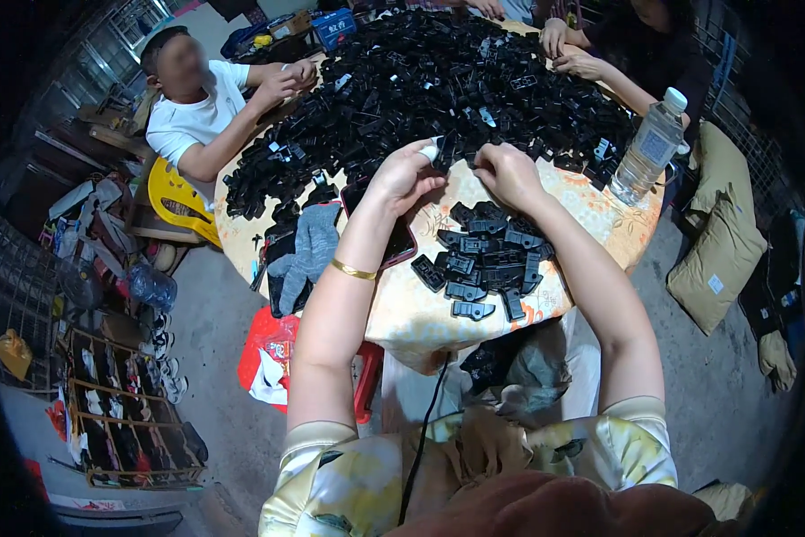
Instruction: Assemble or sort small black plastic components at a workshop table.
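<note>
My left hand [404, 179] is at the near edge of a big heap of black plastic parts [393, 89]. White wrapping covers one of its fingertips, and a small black plastic part [448, 147] is pinched there. To its right, my right hand [511, 179] is closed with the fingers curled down; whatever they hold is hidden. Between my forearms lies a smaller pile of black plastic pieces [487, 259] on the patterned tablecloth [393, 313]. A phone in a red case [400, 243] rests partly under my left forearm, beside a grey glove [315, 242].
A clear bottle with a white cap [650, 148] stands at the table's right. Across the table, a person in a white shirt [196, 112] and a person in dark clothes [644, 54] handle parts. A red stool [264, 358] and yellow chair [171, 197] stand left; a tan sack [715, 242] lies right.
</note>
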A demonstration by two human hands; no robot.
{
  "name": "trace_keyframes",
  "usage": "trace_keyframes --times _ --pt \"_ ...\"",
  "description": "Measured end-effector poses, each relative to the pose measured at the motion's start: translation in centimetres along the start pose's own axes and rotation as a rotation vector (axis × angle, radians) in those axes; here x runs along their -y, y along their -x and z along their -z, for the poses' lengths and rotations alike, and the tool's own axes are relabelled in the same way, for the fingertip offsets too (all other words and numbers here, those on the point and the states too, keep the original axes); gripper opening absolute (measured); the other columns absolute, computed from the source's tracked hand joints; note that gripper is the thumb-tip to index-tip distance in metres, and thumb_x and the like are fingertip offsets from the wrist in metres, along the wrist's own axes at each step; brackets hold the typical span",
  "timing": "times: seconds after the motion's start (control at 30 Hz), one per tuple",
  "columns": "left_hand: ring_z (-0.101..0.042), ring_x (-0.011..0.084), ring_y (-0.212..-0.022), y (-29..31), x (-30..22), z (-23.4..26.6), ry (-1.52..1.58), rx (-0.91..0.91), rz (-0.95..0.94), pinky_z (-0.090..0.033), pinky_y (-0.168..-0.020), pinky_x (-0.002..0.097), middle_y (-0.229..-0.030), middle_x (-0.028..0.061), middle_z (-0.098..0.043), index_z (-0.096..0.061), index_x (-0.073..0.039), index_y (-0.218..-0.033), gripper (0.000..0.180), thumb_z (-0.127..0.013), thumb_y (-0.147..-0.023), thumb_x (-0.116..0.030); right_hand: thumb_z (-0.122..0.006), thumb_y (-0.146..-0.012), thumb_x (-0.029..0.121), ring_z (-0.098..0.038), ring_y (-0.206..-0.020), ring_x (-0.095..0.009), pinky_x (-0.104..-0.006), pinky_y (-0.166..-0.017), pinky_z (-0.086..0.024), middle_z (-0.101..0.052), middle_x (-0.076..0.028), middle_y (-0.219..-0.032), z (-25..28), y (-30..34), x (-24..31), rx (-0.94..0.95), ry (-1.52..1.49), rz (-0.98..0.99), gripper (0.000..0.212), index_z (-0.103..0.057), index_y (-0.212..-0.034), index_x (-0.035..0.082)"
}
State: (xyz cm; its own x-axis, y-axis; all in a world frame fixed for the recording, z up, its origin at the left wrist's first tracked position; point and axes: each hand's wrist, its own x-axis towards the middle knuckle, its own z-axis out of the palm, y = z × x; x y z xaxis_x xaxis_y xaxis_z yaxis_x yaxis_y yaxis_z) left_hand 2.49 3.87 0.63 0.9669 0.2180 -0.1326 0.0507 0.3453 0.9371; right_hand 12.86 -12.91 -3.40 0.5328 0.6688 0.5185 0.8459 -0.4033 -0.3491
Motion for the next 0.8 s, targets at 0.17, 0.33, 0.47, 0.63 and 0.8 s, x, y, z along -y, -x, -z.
trace_keyframes --times 0.17,0.33,0.47,0.63,0.8 --pt "-0.058 0.0164 -0.066 -0.1 -0.5 0.3 0.004 -0.064 -0.047 -0.050 -0.058 0.0246 -0.085 0.0089 -0.058 -0.049 0.002 -0.116 0.030 -0.040 -0.088 -0.002 -0.064 -0.077 0.026 -0.060 -0.079 -0.031 -0.0408 -0.068 -0.048 -0.062 -0.013 -0.076 -0.9 -0.8 0.2 -0.184 -0.016 -0.050 0.022 -0.060 -0.081 0.006" --pt "-0.059 0.0163 -0.070 -0.4 -0.3 0.7 -0.032 -0.085 -0.024 -0.050 -0.057 0.0248 -0.086 0.0098 -0.060 -0.052 0.001 -0.112 0.026 -0.040 -0.089 -0.003 -0.062 -0.076 0.024 -0.061 -0.075 -0.032 -0.0413 -0.067 -0.049 -0.063 -0.014 -0.076 -1.6 -1.7 -0.5 -0.057 0.133 -0.032 0.020 -0.062 -0.082 0.005" --pt "-0.060 0.0175 -0.078 -1.1 0.1 1.9 0.025 -0.021 -0.018 -0.051 -0.060 0.0265 -0.092 0.0142 -0.061 -0.054 0.000 -0.107 0.021 -0.042 -0.091 -0.007 -0.061 -0.073 0.015 -0.063 -0.074 -0.031 -0.0390 -0.070 -0.050 -0.064 -0.014 -0.075 -0.6 -1.5 -0.2 -0.252 -0.166 -0.115 0.021 -0.064 -0.091 0.004" --pt "-0.060 0.0194 -0.076 -1.2 0.1 2.1 0.171 0.106 0.092 -0.052 -0.059 0.0264 -0.095 0.0192 -0.060 -0.052 0.004 -0.105 0.022 -0.041 -0.092 -0.010 -0.064 -0.070 0.000 -0.064 -0.081 -0.025 -0.0306 -0.068 -0.051 -0.062 -0.014 -0.093 1.7 -1.4 1.0 -0.223 -0.570 -0.039 0.024 -0.064 -0.094 0.002" --pt "-0.060 0.0239 -0.074 -0.8 0.4 1.2 0.206 0.102 0.179 -0.055 -0.059 0.0274 -0.093 0.0192 -0.058 -0.050 0.006 -0.105 0.024 -0.042 -0.092 -0.013 -0.067 -0.066 0.003 -0.061 -0.084 -0.029 -0.0328 -0.070 -0.052 -0.061 -0.013 -0.097 2.6 -0.5 2.5 -0.287 -0.237 0.391 0.029 -0.062 -0.094 0.003"
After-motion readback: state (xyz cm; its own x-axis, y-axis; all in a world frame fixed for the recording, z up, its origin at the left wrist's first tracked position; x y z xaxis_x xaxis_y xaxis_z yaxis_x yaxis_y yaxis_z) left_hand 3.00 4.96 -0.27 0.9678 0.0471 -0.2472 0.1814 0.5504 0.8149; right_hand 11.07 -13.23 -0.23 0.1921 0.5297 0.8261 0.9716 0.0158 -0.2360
